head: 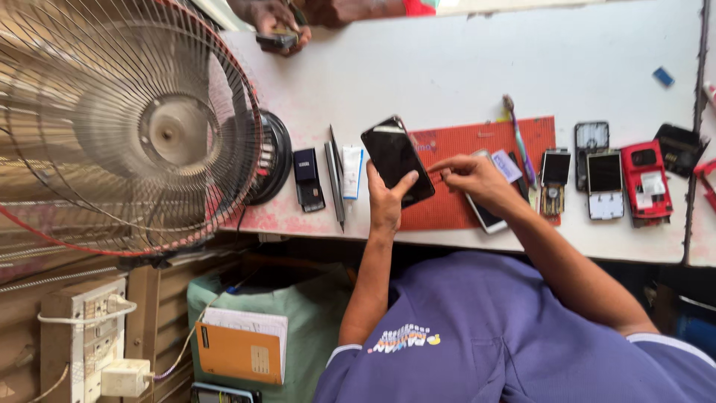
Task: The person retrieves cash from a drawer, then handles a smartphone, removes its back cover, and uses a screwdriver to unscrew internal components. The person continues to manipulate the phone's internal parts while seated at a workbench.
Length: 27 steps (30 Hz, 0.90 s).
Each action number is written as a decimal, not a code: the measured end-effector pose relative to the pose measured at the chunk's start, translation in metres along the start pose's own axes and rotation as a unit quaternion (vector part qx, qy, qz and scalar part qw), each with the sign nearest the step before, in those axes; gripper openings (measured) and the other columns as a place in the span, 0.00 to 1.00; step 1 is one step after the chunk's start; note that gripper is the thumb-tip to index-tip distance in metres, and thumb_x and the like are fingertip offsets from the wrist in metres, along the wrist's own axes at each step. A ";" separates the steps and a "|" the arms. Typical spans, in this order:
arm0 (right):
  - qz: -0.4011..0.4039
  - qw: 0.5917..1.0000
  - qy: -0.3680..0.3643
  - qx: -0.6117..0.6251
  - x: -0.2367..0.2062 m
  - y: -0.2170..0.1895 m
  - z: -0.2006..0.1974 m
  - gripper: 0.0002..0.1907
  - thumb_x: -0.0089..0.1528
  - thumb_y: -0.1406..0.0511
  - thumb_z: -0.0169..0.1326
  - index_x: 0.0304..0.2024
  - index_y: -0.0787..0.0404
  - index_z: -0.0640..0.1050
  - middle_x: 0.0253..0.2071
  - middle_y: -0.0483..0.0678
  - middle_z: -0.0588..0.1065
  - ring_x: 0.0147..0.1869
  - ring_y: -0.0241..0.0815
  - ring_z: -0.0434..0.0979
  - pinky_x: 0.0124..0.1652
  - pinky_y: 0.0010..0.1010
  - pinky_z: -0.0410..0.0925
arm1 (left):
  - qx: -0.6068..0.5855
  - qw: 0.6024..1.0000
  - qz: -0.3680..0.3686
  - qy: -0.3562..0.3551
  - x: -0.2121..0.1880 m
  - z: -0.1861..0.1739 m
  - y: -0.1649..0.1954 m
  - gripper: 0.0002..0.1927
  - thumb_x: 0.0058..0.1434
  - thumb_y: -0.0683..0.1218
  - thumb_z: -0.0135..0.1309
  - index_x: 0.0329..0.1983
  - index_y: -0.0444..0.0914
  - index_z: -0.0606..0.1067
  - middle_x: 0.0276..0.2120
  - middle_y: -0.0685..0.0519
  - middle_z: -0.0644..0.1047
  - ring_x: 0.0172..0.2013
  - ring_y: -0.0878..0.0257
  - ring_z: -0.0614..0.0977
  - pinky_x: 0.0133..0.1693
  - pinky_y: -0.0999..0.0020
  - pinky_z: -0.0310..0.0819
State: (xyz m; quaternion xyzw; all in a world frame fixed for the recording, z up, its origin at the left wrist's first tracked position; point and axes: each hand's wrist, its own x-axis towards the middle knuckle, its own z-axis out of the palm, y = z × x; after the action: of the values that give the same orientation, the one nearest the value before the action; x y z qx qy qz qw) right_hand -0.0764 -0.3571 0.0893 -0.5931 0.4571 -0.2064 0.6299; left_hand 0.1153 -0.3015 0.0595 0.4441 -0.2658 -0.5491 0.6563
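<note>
My left hand (386,200) holds a black smartphone (395,158) tilted up over the left end of a red work mat (477,142). The thumb presses on the phone's lower edge. My right hand (471,177) is beside it with its fingertips pinched at the phone's right side; what they pinch is too small to tell. Under that hand a white phone (488,218) lies on the mat with a small card (507,166) on it.
A table fan (127,127) fills the left. A dark phone part (308,179), tools (335,183) and a tube lie left of the mat. Several opened phones (604,185) and a red one (646,183) lie right. Another person's hand (274,22) holds a phone at the far edge.
</note>
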 end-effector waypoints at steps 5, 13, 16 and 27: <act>0.011 0.999 -0.007 0.039 0.005 0.004 -0.001 0.15 0.62 0.71 0.54 0.51 0.64 0.79 0.35 0.40 0.76 0.36 0.27 0.74 0.37 0.20 0.70 | -0.004 1.000 0.016 0.010 -0.002 -0.012 -0.015 0.38 0.59 0.29 0.59 0.70 0.33 0.58 0.58 0.47 0.72 0.57 0.59 0.77 0.59 0.65 0.77; 0.027 0.998 -0.036 0.052 0.015 -0.001 -0.001 0.13 0.62 0.71 0.54 0.50 0.64 0.78 0.33 0.41 0.75 0.36 0.29 0.74 0.38 0.22 0.70 | -0.046 0.999 0.001 0.021 -0.002 -0.017 -0.017 0.39 0.58 0.29 0.59 0.70 0.35 0.58 0.57 0.46 0.72 0.56 0.58 0.78 0.57 0.63 0.79; 0.034 0.999 -0.032 0.019 0.014 -0.001 -0.001 0.13 0.65 0.69 0.53 0.51 0.63 0.82 0.29 0.40 0.71 0.34 0.29 0.70 0.36 0.22 0.67 | -0.042 0.999 -0.008 0.028 -0.001 -0.019 -0.015 0.39 0.58 0.29 0.58 0.70 0.36 0.58 0.57 0.47 0.72 0.55 0.58 0.78 0.56 0.63 0.80; -0.086 0.964 0.032 -0.251 0.026 -0.008 0.002 0.16 0.62 0.70 0.57 0.54 0.65 0.79 0.38 0.48 0.79 0.42 0.36 0.80 0.44 0.33 0.73 | -0.174 0.984 -0.030 0.024 -0.004 -0.042 -0.003 0.32 0.62 0.32 0.59 0.67 0.37 0.62 0.51 0.49 0.76 0.48 0.60 0.81 0.51 0.61 0.83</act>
State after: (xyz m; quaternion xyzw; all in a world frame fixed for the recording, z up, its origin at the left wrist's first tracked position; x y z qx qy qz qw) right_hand -0.0595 -0.3784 0.0883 -0.7620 0.4614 -0.1571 0.4263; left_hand 0.1474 -0.2853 0.0376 0.3439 -0.1370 -0.5953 0.7132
